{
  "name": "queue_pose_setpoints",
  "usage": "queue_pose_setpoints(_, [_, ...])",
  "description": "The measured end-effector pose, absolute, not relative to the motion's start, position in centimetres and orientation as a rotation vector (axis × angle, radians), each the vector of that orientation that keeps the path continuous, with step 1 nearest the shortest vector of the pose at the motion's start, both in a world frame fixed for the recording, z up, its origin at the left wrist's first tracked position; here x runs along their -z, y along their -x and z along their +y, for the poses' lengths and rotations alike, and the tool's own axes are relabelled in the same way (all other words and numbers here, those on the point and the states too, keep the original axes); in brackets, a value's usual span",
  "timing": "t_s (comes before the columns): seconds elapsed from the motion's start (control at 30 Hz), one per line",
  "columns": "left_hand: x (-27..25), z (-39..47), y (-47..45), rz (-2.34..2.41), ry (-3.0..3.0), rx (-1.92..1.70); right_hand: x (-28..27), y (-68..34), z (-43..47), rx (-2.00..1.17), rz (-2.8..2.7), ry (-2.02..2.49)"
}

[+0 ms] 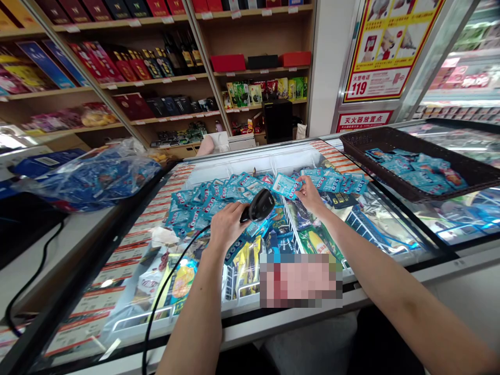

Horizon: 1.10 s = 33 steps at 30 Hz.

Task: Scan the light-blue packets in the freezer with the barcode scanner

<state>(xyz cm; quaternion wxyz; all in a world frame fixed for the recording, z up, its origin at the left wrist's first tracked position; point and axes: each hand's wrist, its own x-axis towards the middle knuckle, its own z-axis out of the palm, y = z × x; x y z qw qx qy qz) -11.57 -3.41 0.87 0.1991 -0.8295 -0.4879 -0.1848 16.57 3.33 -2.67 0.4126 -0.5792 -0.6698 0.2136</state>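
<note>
My left hand [227,224] is closed round the handle of a black barcode scanner [261,205], whose cable runs down past my forearm. The scanner's head points right, toward a small blue packet [287,186] with a white label. My right hand [308,195] pinches that packet by its right end, above the glass top of a freezer. Many similar blue packets [207,200] lie in a heap on the glass, left of and behind the scanner. More of these packets [328,179] spread out behind my right hand.
A dark brown basket [422,190] with blue packets stands at the right on the freezer glass. At the left lies a clear plastic bag [101,172] of blue packets. Frozen goods show through the freezer glass [133,307]. Stocked shelves [156,80] line the back.
</note>
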Motion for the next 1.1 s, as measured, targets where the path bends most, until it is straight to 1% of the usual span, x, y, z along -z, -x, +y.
queue_pose_setpoints(0.2, [-0.8,-3.4,11.5,-1.407,2.336,0.521,1.9,-16.4,2.7,-0.501,-1.728,1.496])
queue_pose_setpoints(0.47, [-0.8,-3.4,11.5,-1.389,2.356,0.526,2.7,-16.8,3.3,-0.547,-1.721,1.394])
queue_pose_setpoints(0.67, [-0.8,-3.4,11.5,-1.392,2.353,0.522,3.2,-16.8,3.6,-0.506,-1.730,1.387])
queue_pose_setpoints(0.9, [-0.8,-3.3,11.9,-1.455,2.261,0.559,3.4,-17.2,3.5,-0.235,-1.584,1.686])
queue_pose_setpoints(1.1, [-0.8,-3.3,12.5,-1.556,2.139,0.578,2.0,-17.1,2.3,0.089,-1.615,1.744])
